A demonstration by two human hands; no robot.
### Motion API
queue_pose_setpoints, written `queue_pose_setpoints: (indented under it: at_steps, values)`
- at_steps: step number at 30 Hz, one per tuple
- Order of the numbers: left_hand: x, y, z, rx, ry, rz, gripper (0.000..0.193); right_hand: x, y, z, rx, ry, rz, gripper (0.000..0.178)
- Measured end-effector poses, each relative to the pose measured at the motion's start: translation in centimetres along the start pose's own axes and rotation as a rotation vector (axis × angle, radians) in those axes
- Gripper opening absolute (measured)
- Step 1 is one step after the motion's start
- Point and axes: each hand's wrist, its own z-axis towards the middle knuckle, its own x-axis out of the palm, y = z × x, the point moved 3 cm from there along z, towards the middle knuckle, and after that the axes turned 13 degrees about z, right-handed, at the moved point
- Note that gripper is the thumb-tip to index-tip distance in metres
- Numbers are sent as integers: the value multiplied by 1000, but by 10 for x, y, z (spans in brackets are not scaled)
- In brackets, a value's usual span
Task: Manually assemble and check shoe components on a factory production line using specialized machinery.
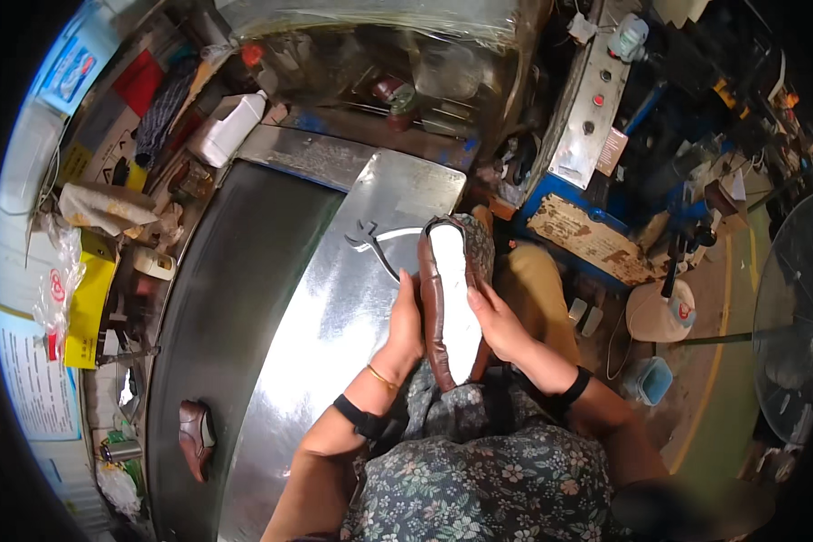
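Note:
I hold a brown leather shoe upper (435,298) turned sole-up, with a white insole board (453,298) facing me. My left hand (405,327) grips its left edge, thumb against the leather. On the right side my right hand (495,323) presses the insole, fingers laid along its rim. The shoe hangs over my lap, just beside the edge of a shiny metal cover plate (343,298).
A dark conveyor belt (226,298) runs on my left with another brown shoe (195,438) lying on it. A white plastic jug (228,128) and cluttered shelves stand at the far left. A control box with buttons (589,108) and a fan (799,316) are on the right.

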Motion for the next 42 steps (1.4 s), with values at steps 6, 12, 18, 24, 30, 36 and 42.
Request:
queue_pose_setpoints:
  at_steps: [6, 12, 18, 24, 30, 36, 42]
  values:
    - [7, -37, -1, -13, -86, -194, 53, 0, 54, -12, 106, 72, 266, 64]
    - [88, -47, -51, 239, 220, 216, 50, -65, 141, -58, -5, 20, 347, 74]
    - [19, 13, -43, 616, 247, 1330, 32, -200, 296, -75, -754, -486, -649, 66]
    - [16, 32, -47, 883, 367, 1685, 31, -314, 400, -68, -588, -1150, -1257, 70]
    - [29, 29, -42, 903, 284, 1700, 26, -350, 434, -65, -383, -1013, -1224, 72]
    - [39, 32, -46, 925, 274, 1733, 25, -327, 385, -57, -235, -1178, -1547, 69]
    - [51, 31, -44, 955, 264, 1720, 25, -329, 385, -58, -330, -1201, -1440, 65]
